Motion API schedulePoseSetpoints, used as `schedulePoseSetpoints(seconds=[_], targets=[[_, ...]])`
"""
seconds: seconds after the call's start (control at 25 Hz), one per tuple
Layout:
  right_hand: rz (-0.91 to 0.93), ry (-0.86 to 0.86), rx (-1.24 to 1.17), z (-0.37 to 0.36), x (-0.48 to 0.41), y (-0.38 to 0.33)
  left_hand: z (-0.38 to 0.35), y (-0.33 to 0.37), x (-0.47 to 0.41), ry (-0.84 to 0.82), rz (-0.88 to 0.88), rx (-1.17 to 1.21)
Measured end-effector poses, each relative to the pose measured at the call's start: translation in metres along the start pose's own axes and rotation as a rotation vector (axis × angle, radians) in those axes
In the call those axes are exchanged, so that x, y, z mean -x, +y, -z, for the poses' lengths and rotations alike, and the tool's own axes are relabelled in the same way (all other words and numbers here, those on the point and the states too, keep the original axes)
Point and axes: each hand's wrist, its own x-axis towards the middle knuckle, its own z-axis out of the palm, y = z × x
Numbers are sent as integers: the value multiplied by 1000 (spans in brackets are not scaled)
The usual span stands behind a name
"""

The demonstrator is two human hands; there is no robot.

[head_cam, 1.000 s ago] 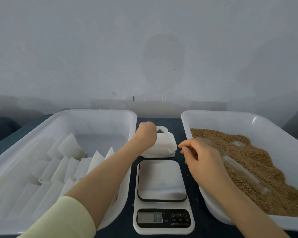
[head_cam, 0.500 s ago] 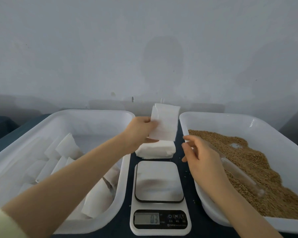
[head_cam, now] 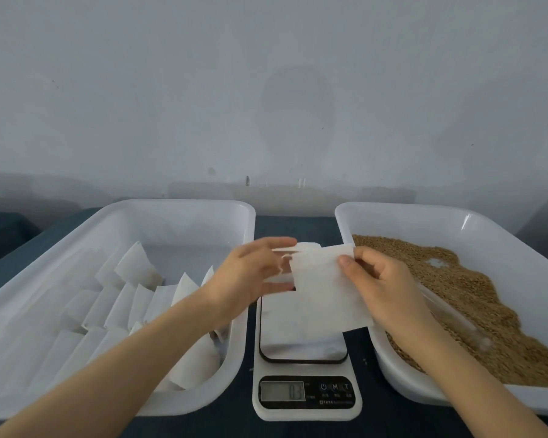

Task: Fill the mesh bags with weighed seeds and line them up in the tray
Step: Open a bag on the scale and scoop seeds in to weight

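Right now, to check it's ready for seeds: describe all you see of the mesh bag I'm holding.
The mesh bag is a flat white square of thin fabric, seemingly empty, tilted above the scale. The right hand pinches its upper right edge; the left hand reaches its upper left corner, grip unclear.

Left grip [head_cam: 250,273] and right grip [head_cam: 382,279] close, pinched.
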Motion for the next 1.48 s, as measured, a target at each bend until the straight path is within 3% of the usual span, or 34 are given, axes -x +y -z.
schedulePoseSetpoints(seconds=[0.12, 0.24, 0.4, 0.56, 0.64, 0.76, 0.92, 1.36, 1.48], targets=[[95, -72, 199, -4, 3, -1, 1, -1, 2, 84, -45, -80], [135, -94, 261, -5, 3, 2, -3, -5, 5, 8, -86, -425], [133, -91, 289, -7, 2, 5, -5, -5, 6, -8, -88, -544], [363, 226, 459, -7, 1, 2, -5, -3, 5, 27, -55, -471], [486, 273, 482, -6, 1, 2, -5, -2, 3, 50, -52, -405], [510, 87, 505, -10, 3, 4, -5, -3, 2, 75, -84, -371], [450, -154, 431, -17, 1, 6, -9, -6, 3, -6, -130, -504], [465, -181, 304, -16, -3, 11, -11, -12, 3, -20, -113, -554], [422, -106, 318, -15, -3, 12, -11, -11, 3, 26, -100, -504]])
